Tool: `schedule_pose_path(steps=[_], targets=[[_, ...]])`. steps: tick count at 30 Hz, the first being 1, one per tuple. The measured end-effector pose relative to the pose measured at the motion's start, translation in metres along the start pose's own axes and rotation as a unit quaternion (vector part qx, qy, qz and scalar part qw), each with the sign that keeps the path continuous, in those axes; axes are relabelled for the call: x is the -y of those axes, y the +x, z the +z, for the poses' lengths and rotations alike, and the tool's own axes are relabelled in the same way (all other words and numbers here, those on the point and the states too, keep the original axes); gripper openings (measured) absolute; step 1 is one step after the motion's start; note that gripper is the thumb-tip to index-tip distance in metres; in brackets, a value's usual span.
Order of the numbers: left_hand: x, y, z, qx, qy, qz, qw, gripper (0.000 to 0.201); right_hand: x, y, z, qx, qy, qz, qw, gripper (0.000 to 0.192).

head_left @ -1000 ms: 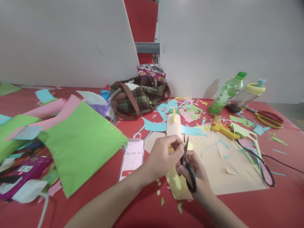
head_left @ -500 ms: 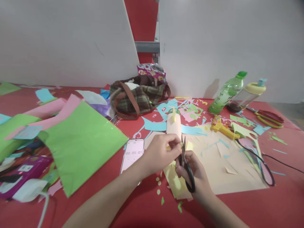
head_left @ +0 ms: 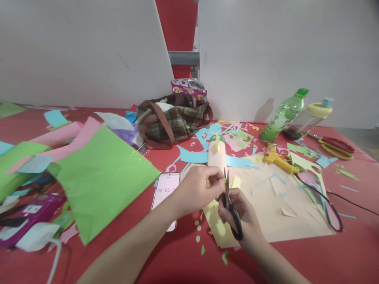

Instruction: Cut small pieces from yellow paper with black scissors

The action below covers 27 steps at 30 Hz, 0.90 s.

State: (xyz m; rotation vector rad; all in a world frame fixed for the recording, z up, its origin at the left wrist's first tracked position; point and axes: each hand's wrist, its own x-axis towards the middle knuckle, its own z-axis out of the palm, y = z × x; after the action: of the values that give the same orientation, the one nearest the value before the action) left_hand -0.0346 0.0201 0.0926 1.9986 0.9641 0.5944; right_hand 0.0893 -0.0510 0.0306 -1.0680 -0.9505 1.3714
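Observation:
My right hand (head_left: 239, 213) is closed round the black-handled scissors (head_left: 235, 217), whose blades point up and away and stand slightly apart. Just left of the blades, my left hand (head_left: 204, 185) pinches a tiny piece of yellowish-green paper (head_left: 224, 180), mostly hidden by the fingers. Beyond both hands a roll wrapped in pale peach paper (head_left: 217, 156) has a yellow paper strip (head_left: 217, 142) standing up at its far end. Yellow paper (head_left: 219, 228) lies under my hands, partly covered by them.
A phone (head_left: 166, 193) with a running timer lies left of my hands. Green paper (head_left: 106, 177) is farther left. At right are a yellow glue gun (head_left: 276, 159), glasses (head_left: 327, 207), a green bottle (head_left: 284, 114) and red-handled scissors (head_left: 337, 146). A plaid bag (head_left: 186, 124) sits behind.
The scissor blades have tilted slightly left and opened a little near the paper in my left hand. Both hands stay in nearly the same place.

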Motion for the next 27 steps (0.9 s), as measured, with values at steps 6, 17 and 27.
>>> schedule_pose_path(steps=[6, 17, 27], targets=[[0.0, -0.002, -0.003, 0.008, 0.02, 0.007, 1.0, 0.015, 0.0, -0.001, 0.001, 0.004, -0.005, 0.015, 1.0, 0.022], [-0.001, -0.001, -0.007, 0.015, 0.023, 0.012, 1.0, 0.015, 0.001, 0.0, 0.001, 0.016, -0.008, 0.018, 1.0, 0.023], [-0.001, -0.003, -0.016, 0.031, 0.041, 0.007, 0.999, 0.013, -0.002, 0.0, -0.001, 0.036, -0.006, 0.024, 0.999, 0.022]])
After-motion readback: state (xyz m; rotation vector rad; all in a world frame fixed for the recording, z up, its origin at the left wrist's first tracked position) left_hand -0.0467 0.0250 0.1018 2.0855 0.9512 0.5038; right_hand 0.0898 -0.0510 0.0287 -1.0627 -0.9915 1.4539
